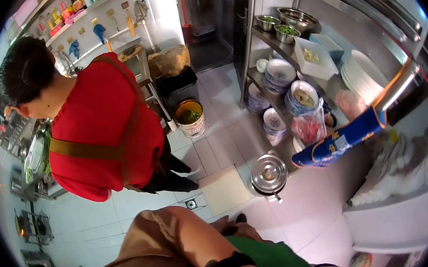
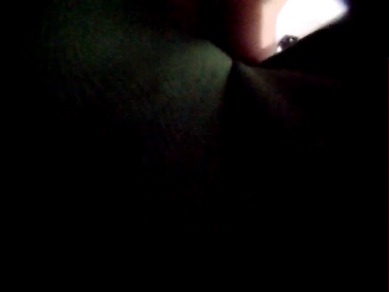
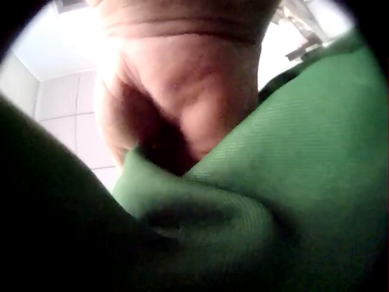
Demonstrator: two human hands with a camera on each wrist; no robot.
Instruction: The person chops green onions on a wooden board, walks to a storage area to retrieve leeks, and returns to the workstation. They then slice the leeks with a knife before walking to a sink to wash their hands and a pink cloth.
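Green soft apron cloth (image 3: 292,158) lay bunched low against the person's front, the right hand (image 3: 182,91) pinched a fold, the left hand was hidden so I could not tell, and a firm, even hold would work best.

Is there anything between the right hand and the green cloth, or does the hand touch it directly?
Nothing visible stands between them. In the right wrist view the right hand lies directly against the green cloth, which folds up just below it. Whether the fingers grip it cannot be told.
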